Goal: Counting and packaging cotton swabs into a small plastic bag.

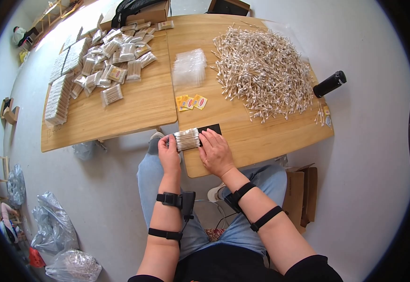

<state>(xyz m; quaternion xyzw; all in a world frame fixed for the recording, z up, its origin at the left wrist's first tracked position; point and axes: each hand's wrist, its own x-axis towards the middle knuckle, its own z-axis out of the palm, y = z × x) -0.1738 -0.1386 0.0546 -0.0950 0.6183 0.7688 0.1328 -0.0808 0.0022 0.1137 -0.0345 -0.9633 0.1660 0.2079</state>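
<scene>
At the table's near edge a flat row of cotton swabs (187,139) lies between my hands. My left hand (168,154) pinches its left end, thumb and fingers closed. Fingers of my right hand (215,152) press on its right end, closed against the swabs, over a black flat pad (213,128). Whether a clear bag surrounds the row I cannot tell. Just beyond lie several yellow-and-white cards (191,102) and a stack of clear plastic bags (189,68). A large heap of loose cotton swabs (263,70) covers the far right of the table.
On the left table (139,103) are a pile of filled swab packs (120,51) and neat rows of packs (58,101). A black bottle (329,84) stands by the right edge. A cardboard box (303,195) sits below right, and plastic sacks (54,225) rest on the floor at left.
</scene>
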